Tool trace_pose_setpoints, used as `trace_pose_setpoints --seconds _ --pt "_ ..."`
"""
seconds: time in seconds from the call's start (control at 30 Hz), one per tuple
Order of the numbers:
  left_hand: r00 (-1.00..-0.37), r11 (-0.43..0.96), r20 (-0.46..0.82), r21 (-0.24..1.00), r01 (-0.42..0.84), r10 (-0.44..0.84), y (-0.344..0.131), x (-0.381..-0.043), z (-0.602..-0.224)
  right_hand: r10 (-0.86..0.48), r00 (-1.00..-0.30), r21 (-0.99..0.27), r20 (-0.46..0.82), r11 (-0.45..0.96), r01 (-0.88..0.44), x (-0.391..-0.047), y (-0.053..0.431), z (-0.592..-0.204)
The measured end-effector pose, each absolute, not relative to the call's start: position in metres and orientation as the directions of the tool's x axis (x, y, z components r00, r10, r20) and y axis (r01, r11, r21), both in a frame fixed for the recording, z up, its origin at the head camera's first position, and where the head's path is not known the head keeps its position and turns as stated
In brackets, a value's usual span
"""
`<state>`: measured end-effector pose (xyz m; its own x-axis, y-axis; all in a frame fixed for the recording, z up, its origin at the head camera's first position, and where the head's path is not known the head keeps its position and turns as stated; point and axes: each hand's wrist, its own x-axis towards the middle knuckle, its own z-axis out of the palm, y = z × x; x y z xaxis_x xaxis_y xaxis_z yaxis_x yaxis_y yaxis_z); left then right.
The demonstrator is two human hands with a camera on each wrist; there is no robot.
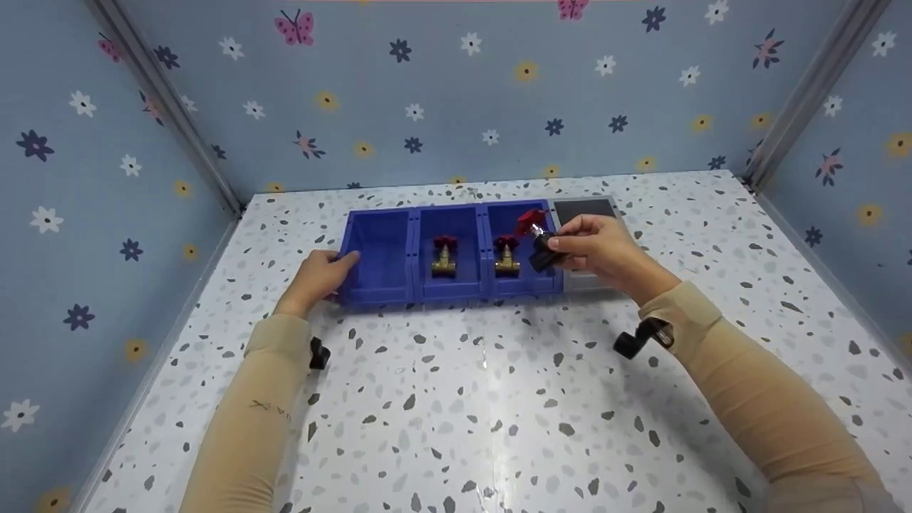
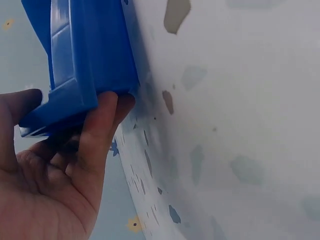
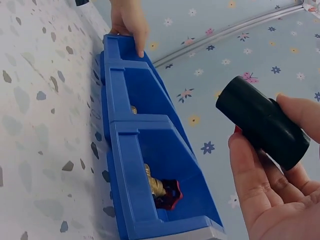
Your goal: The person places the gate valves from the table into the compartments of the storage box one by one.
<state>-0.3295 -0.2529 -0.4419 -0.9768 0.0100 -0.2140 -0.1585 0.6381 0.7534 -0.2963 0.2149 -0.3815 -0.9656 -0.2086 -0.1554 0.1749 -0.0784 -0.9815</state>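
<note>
In the head view my right hand (image 1: 595,246) holds a valve with a black tubular body (image 3: 262,122) and a red handwheel (image 1: 531,221). It is raised over the right part of the bin row, and in the right wrist view fingers and thumb pinch the black body. My left hand (image 1: 318,279) grips the left wall of the leftmost blue bin (image 1: 381,249), thumb at the rim and fingers beneath. A brass valve (image 1: 444,266) with a red handwheel sits in the middle blue bin (image 1: 470,285); another brass valve (image 1: 506,266) sits in the right blue bin (image 1: 524,285).
A grey bin (image 1: 588,281) joins the right end of the row, partly behind my right hand. Everything stands on a white speckled tabletop (image 1: 456,399). Blue flowered panels (image 1: 442,92) enclose the back and both sides.
</note>
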Motion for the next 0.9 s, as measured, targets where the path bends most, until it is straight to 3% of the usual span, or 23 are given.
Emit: trace_pose_setpoints --seconds 0.27,0.57,0.9 --pt "-0.976 0.532 -0.216 0.830 -0.168 0.029 -0.261 -0.334 -0.443 -0.217 -0.961 -0.976 -0.170 -0.100 0.195 -0.297 0.201 -0.377" --pt "-0.956 0.596 -0.286 0.780 -0.191 0.069 -0.264 -0.332 -0.436 -0.237 -0.959 -0.971 -0.157 -0.141 0.194 -0.297 0.183 -0.377" --pt "-0.945 0.537 -0.320 0.810 -0.238 0.064 -0.266 -0.333 -0.434 -0.245 -0.953 -0.964 -0.178 -0.152 0.218 -0.297 0.164 -0.377"
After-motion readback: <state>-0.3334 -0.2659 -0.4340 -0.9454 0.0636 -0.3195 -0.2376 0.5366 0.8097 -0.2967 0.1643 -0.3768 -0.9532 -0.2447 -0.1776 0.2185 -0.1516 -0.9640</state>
